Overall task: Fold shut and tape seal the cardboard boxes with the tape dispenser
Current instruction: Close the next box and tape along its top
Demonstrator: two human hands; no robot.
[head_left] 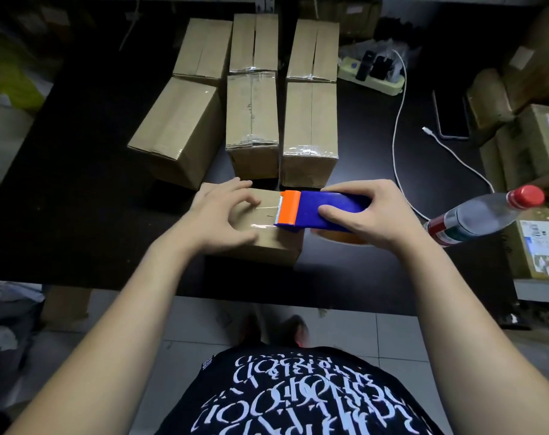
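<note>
Head view: brown cardboard box [268,243], flaps closed, clear tape strip on top.

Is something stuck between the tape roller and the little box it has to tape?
Nothing visible. The right hand holds the tape dispenser with its orange end on the small box. The left hand rests on the box top just left of it, not under it.
</note>
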